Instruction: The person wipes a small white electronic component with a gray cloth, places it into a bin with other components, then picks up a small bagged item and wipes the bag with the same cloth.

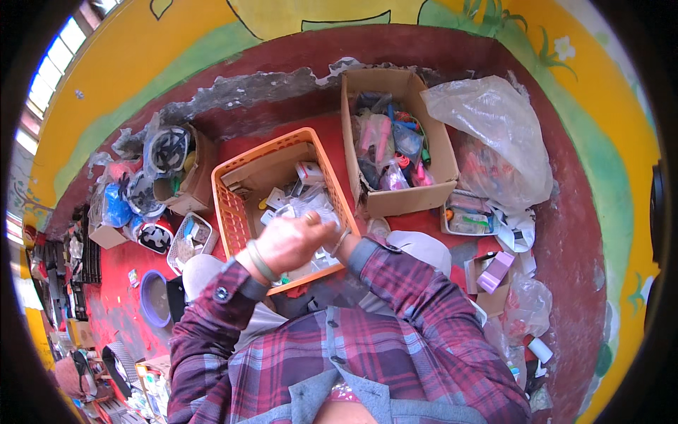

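Above the near part of an orange plastic basket point(219, 201), my two hands are brought together. My left hand point(288, 242), with a pale band on its wrist, is in front with its fingers curled closed; anything inside them is hidden. Most of my right hand point(330, 237) lies behind the left one, and its fingers do not show. Just beyond the hands in the basket is crumpled clear plastic point(314, 201). A small white box point(309, 173) and several small packets lie near it, over a cardboard lining point(265, 169).
Beyond the basket to the right stands a cardboard box point(413, 203) of colourful items, beside a large clear plastic bag point(494, 124). A white basket point(208, 244) and a purple basin point(145, 300) sit on the left. A purple box point(496, 272) lies at the right.
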Available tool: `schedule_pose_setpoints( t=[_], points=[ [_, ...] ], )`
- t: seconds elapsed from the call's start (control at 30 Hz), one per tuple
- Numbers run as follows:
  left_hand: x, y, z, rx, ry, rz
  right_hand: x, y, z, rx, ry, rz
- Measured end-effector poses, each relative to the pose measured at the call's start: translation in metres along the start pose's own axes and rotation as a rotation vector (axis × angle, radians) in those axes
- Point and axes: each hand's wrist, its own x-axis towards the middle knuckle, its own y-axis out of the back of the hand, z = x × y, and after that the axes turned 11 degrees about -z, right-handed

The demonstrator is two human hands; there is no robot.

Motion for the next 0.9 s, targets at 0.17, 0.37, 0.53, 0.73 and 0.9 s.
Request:
schedule_pose_setpoints(
  t=[0.17, 0.37, 0.53, 0.73, 0.9],
  points=[
    [-0.003, -0.029, 0.008, -0.101, -0.075, 0.104, -0.016, 0.029, -0.057, -0.886, -0.036, 0.317],
    [-0.008, -0.069, -0.064, -0.253, 0.029, 0.542, -0.009, 0.041, -0.035, -1.18, -0.048, 0.44],
    [0.01, -0.143, -0.213, -0.742, 0.721, 0.402, -0.012, 0.019, -0.047, -0.887, -0.15, 0.336],
    [0.091, -0.219, -0.308, -1.271, 1.082, 0.145, -0.022, 0.007, -0.052, 0.458, 0.017, 0.257],
    [0.138, -0.319, -0.345, -0.895, 1.23, 0.128, -0.018, 0.034, -0.029, -0.607, 0.108, 0.292]
  ],
)
